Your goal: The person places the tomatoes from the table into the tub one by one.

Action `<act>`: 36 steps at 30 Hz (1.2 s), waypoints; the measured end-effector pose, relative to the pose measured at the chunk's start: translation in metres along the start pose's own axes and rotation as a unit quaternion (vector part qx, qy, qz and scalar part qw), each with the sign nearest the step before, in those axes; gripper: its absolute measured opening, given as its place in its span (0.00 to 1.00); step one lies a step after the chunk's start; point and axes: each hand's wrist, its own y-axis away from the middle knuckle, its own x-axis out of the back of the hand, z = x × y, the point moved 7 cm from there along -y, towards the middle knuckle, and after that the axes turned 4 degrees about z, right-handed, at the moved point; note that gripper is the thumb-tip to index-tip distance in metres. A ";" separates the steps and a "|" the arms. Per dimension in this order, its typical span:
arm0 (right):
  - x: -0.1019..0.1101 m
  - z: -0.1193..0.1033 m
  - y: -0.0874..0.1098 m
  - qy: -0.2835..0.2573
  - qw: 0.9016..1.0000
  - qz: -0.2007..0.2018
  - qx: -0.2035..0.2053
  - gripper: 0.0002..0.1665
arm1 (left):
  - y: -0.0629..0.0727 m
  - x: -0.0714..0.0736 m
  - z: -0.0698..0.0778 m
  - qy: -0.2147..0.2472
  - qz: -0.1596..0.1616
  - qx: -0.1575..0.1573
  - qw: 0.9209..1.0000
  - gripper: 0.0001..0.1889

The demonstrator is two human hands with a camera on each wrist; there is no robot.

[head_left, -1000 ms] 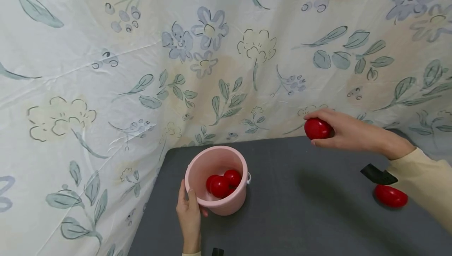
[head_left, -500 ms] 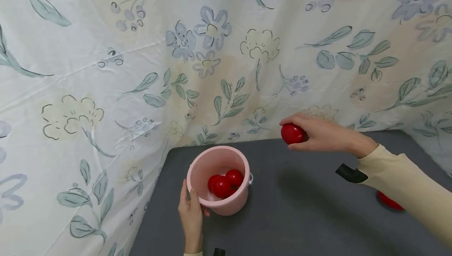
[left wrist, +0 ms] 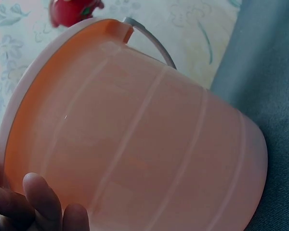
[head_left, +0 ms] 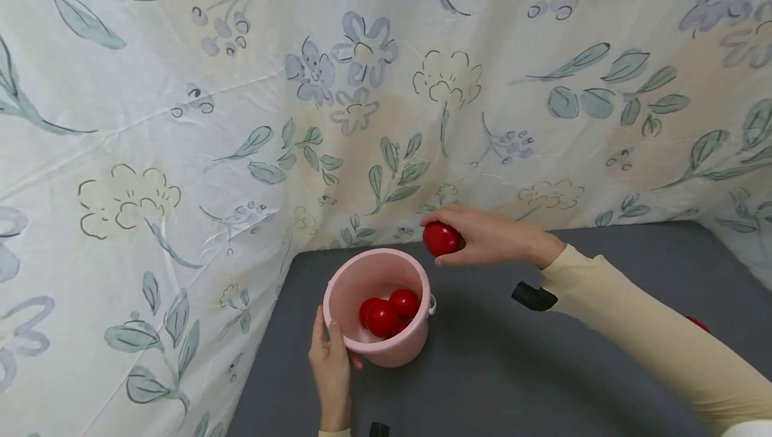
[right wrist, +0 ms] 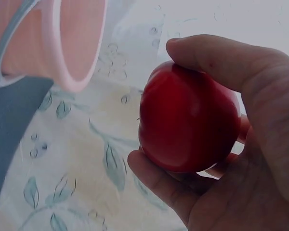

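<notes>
My right hand (head_left: pixel 491 237) holds a glossy red tomato (head_left: pixel 440 239) in the air, just to the right of the pink bucket (head_left: pixel 399 352) and level with its rim. In the right wrist view the thumb lies along one side of the tomato (right wrist: pixel 188 120) and the fingers curl round the other. My left hand (head_left: pixel 332 370) grips the bucket's near left rim, and its fingertips (left wrist: pixel 41 197) show against the outer wall in the left wrist view. Several red tomatoes (head_left: pixel 382 318) lie in the bottom of the bucket, which tilts slightly toward me.
Dark grey cloth (head_left: pixel 482 370) covers the table under the bucket. Behind and to the left hangs a floral curtain (head_left: pixel 241 122). One more red tomato (head_left: pixel 696 322) lies on the right, mostly hidden by the right sleeve (head_left: pixel 651 330). A white handle (head_left: pixel 432 305) is fixed to the bucket's right side.
My right hand has carried the tomato leftward, from far right to close beside the bucket. Its sleeve now covers most of the tomato on the table. The left hand keeps its hold.
</notes>
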 end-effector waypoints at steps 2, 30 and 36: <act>-0.005 -0.007 -0.006 0.000 1.000 -0.006 0.000 0.45 | -0.001 0.001 -0.001 0.006 -0.003 0.001 1.000 0.29; -0.112 -0.033 -0.046 0.002 0.997 -0.080 0.015 0.44 | -0.007 0.013 -0.003 0.018 -0.025 -0.007 1.000 0.28; -0.127 -0.033 -0.051 0.125 0.988 -0.086 0.039 0.40 | -0.008 0.013 -0.001 0.022 -0.030 -0.004 0.999 0.29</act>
